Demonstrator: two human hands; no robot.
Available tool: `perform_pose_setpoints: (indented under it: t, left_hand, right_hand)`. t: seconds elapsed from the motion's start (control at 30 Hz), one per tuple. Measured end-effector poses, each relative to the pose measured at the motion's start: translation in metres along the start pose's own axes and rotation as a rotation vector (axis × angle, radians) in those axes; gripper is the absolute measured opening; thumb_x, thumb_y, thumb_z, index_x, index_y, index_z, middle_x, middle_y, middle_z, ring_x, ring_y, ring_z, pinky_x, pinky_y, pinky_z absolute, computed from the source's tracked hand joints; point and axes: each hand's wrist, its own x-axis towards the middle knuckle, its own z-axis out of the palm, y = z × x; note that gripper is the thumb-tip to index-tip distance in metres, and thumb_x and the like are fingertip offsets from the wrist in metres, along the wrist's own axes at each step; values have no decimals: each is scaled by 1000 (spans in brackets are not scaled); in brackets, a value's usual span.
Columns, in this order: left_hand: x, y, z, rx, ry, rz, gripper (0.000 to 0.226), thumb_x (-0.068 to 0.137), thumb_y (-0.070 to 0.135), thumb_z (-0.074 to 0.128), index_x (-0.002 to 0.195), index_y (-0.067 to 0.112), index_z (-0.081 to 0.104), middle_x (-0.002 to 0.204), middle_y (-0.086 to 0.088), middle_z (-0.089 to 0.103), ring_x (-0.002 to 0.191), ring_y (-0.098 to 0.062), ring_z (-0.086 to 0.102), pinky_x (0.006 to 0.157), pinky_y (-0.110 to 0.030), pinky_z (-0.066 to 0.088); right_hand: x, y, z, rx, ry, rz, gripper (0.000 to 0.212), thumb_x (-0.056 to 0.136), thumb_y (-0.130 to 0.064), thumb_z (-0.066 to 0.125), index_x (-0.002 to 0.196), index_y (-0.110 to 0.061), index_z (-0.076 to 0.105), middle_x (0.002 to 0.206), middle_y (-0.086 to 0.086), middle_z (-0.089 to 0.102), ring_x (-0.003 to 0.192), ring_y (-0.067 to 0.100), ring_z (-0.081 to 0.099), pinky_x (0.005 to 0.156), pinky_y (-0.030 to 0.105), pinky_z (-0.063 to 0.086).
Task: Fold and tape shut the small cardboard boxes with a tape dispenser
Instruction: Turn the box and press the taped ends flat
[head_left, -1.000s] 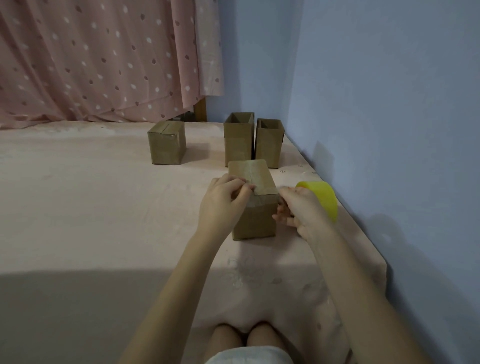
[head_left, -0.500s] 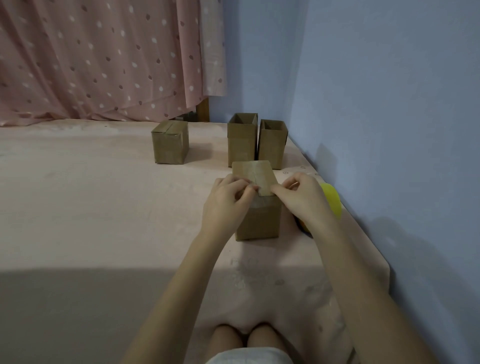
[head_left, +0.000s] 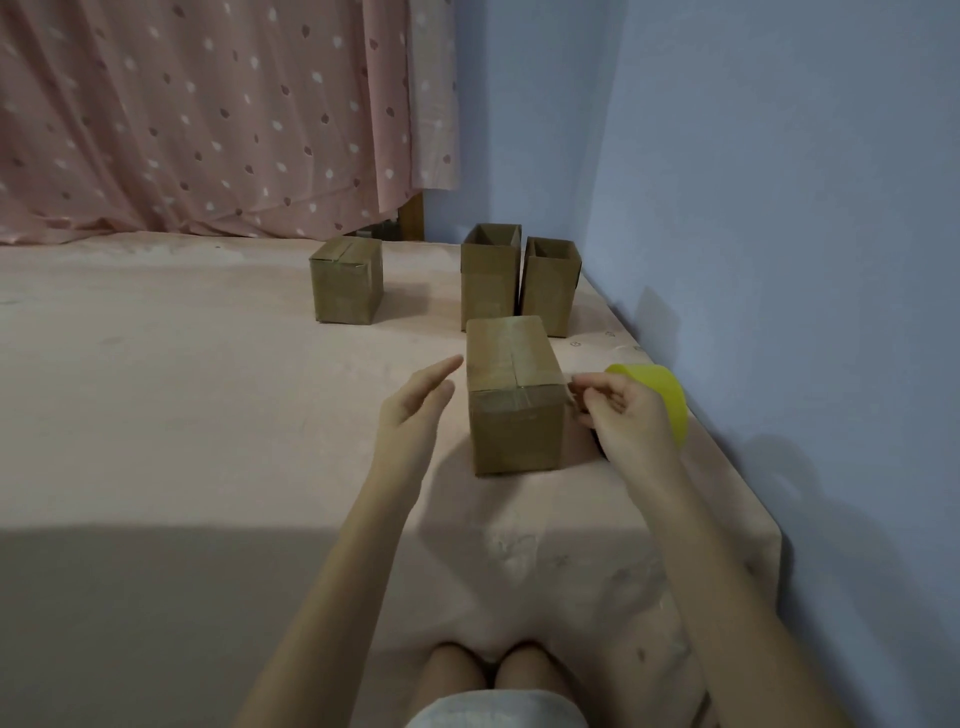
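Observation:
A small cardboard box (head_left: 514, 431) stands on the pink sheet in front of me, flaps folded shut with clear tape over the seam and down its front. My left hand (head_left: 410, 415) hovers just left of it, fingers straight, touching nothing. My right hand (head_left: 623, 421) is at the box's upper right edge, fingers curled, thumb and forefinger pinched together on what looks like the tape end. The yellow tape dispenser (head_left: 660, 387) sits right behind that hand, partly hidden. Farther back stand a closed taped box (head_left: 345, 283) and two open boxes (head_left: 488, 280) (head_left: 548, 288).
The pink sheet (head_left: 208, 389) stretches wide to the left. A blue wall (head_left: 779, 260) runs close along the right edge of the surface. A pink dotted curtain (head_left: 208, 130) hangs at the back. My knees (head_left: 493, 670) are at the near edge.
My left hand has lifted off the box top and opened to its left. My right hand has drawn back from the top to the box's right edge, uncovering the yellow dispenser.

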Motion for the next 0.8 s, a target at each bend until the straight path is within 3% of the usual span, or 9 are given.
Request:
perform_pose_setpoints:
  t: [0.17, 0.37, 0.47, 0.6, 0.7, 0.8]
  left_hand:
    - [-12, -17, -2, 2, -42, -41, 30, 97, 12, 52, 123, 20, 63, 121, 6, 66, 113, -7, 61, 97, -31, 50]
    - [-16, -12, 1, -69, -19, -20, 28, 97, 8, 51, 119, 22, 63, 120, 1, 67, 108, -7, 64, 89, -26, 54]
    - [-18, -10, -4, -47, -45, -2, 29, 97, 7, 51, 120, 18, 62, 116, 6, 68, 108, -7, 64, 89, -29, 54]
    - [-19, -10, -10, -17, -65, 2, 28, 96, 9, 52, 120, 21, 62, 108, 13, 71, 103, -7, 66, 86, -31, 56]
    - [-18, -13, -14, 25, -70, 14, 30, 95, 13, 55, 120, 28, 62, 118, 7, 68, 106, -10, 65, 88, -38, 56]
    - [-17, -13, -15, 26, -69, 39, 31, 94, 12, 57, 117, 32, 63, 119, 1, 68, 108, -16, 65, 90, -40, 54]
  right_hand:
    - [-2, 6, -4, 69, -89, -74, 32, 89, -1, 60, 82, -31, 66, 87, -12, 69, 91, 17, 67, 88, 27, 51]
    - [-8, 8, -4, 105, -54, -80, 28, 84, -4, 67, 80, -31, 69, 74, -24, 67, 80, 4, 68, 81, 18, 52]
    - [-14, 7, -7, 100, -69, -82, 21, 84, -7, 68, 85, -28, 70, 82, -17, 70, 83, 7, 68, 82, 18, 53]
    - [-19, 5, -10, 68, -112, -115, 16, 84, -8, 69, 92, -22, 71, 84, -9, 71, 78, 1, 68, 72, 8, 49]
    - [-18, 5, -12, 89, -143, -149, 21, 83, -3, 67, 100, -16, 69, 90, -13, 68, 81, -5, 66, 75, 9, 49]
    - [-14, 7, -13, 104, -182, -207, 28, 84, 2, 64, 103, -18, 66, 99, -7, 68, 92, -14, 61, 82, 9, 48]
